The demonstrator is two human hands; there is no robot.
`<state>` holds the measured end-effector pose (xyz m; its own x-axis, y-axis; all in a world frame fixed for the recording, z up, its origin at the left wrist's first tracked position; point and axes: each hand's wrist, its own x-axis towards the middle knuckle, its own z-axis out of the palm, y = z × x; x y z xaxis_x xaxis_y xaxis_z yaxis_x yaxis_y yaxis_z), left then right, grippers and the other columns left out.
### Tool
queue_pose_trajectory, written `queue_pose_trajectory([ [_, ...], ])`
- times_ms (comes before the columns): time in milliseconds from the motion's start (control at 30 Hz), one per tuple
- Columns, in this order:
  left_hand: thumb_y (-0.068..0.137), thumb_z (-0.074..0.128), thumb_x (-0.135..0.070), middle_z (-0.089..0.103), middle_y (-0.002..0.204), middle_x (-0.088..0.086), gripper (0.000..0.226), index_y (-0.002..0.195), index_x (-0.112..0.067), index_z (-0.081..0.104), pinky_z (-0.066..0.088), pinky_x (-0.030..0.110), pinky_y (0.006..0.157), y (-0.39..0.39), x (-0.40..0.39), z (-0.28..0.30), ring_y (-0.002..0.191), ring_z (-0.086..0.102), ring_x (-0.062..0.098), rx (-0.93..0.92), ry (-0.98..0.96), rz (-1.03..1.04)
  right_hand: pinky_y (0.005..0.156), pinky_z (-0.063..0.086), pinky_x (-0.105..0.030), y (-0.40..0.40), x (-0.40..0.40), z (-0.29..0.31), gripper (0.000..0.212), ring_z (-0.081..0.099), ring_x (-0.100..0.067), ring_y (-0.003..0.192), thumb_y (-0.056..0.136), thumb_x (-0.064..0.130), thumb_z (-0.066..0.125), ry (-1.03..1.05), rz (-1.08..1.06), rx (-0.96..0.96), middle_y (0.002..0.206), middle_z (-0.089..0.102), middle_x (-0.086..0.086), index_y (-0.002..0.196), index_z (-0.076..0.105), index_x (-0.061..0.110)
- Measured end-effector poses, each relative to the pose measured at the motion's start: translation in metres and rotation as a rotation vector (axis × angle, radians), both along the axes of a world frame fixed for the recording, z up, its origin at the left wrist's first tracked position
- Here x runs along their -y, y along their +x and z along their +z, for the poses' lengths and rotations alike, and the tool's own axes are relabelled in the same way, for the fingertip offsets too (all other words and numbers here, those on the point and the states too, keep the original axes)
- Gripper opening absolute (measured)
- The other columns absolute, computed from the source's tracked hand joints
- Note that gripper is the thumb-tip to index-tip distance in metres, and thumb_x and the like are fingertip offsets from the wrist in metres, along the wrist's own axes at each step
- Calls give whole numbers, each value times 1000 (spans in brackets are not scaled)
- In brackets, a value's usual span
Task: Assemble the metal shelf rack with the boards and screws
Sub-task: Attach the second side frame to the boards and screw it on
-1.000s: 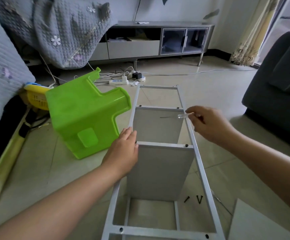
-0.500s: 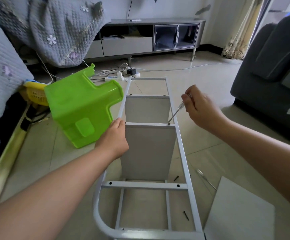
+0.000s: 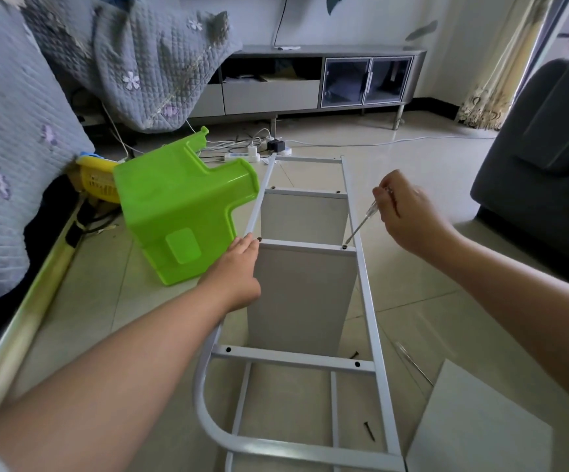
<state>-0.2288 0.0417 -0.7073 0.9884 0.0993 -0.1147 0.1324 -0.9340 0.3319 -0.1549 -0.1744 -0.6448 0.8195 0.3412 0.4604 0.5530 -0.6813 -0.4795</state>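
A white metal rack frame (image 3: 371, 321) lies on its side on the tiled floor. Two grey boards (image 3: 298, 294) stand fixed between its rails. My right hand (image 3: 409, 216) grips a clear-handled screwdriver (image 3: 361, 224); its tip sits in a screw (image 3: 344, 247) at the right end of the nearer board's crossbar. My left hand (image 3: 238, 267) rests on the left rail by that crossbar's other screw (image 3: 260, 239); its fingers are hidden behind the hand. Loose black screws (image 3: 368, 431) lie on the floor inside the frame.
A green plastic stool (image 3: 181, 212) lies tipped against the frame's left side. A loose white board (image 3: 480, 427) lies at the lower right, a thin metal rod (image 3: 412, 362) beside it. Dark sofa on the right, quilt-covered furniture on the left, power strip with cables beyond the frame.
The screwdriver went from lying level near the far board to pointing down into the near crossbar's right screw. My view pulled back, showing the frame's curved near end.
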Motion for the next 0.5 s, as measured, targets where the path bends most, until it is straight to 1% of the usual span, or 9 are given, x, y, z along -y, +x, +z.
queue_pose_trajectory([
  [100,87,38,0,-6,157,0,72,148,-10,2,9,26,115,0,0,-1,144,-5,13,-1,5,-2,56,16,-28,3,0,-1,23,40,-24,66,97,10,36,-28,7,-4,57,38,5,100,46,-10],
  [167,87,38,0,-6,157,0,72,148,-10,2,9,26,115,0,-1,0,144,-5,13,-7,2,-6,57,17,-27,3,-1,0,23,39,-24,66,97,9,36,-42,26,9,58,40,-2,100,46,-11],
  [267,86,41,-3,-7,157,0,74,148,-10,1,9,24,114,0,-1,1,144,-5,12,-11,10,-17,57,16,-26,3,-2,4,22,39,-24,65,97,7,36,-58,52,40,66,45,-10,99,46,-12],
  [500,84,41,-1,-7,157,-2,77,148,-10,1,8,23,114,0,-1,1,144,-5,11,-8,-7,-12,58,18,-27,8,-6,0,22,40,-24,67,96,9,38,-117,69,42,69,48,-11,99,47,-11],
])
